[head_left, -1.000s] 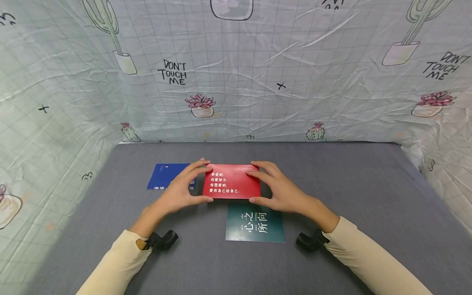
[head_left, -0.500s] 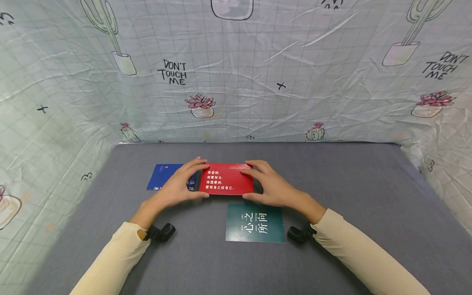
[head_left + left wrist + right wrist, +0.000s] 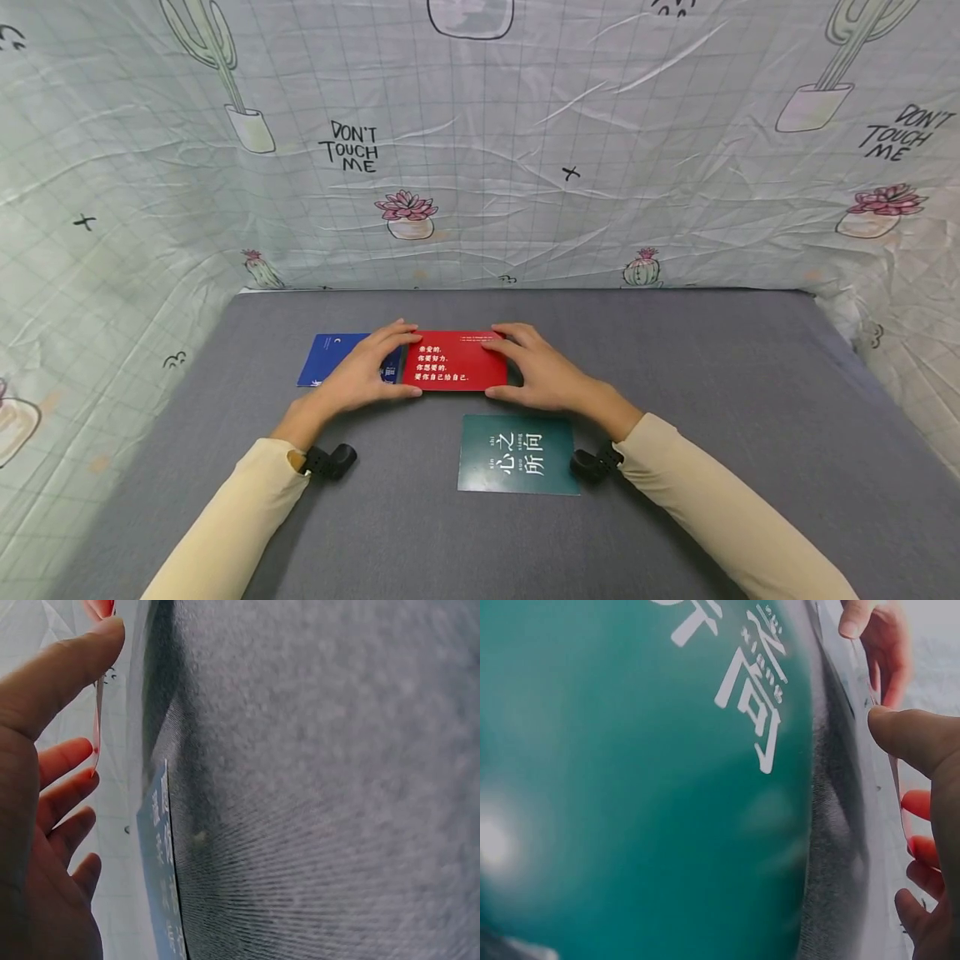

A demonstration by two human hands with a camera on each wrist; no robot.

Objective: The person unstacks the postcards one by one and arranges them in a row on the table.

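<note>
A red card (image 3: 453,361) printed with white Chinese writing is held between both hands in the head view. My left hand (image 3: 358,373) grips its left end, with the thumb at the near edge and fingers at the far edge. In the same way my right hand (image 3: 553,375) grips the right end. Seen edge-on in the left wrist view, the red card (image 3: 97,724) is raised off the table. A blue card (image 3: 324,357) lies left of it, partly covered by my left hand. Nearer to me lies a teal card (image 3: 480,467) with white characters turned sideways.
The cards lie on a grey cloth-covered table (image 3: 697,400). Behind it and at both sides hangs a pale curtain (image 3: 480,125) with cactus drawings. A black wrist camera (image 3: 592,463) on the right arm overlaps the teal card's right edge in the head view.
Both hands have carried the red card left and slightly away from me, close beside the blue card, and it looks lower. The blue and teal cards have stayed put.
</note>
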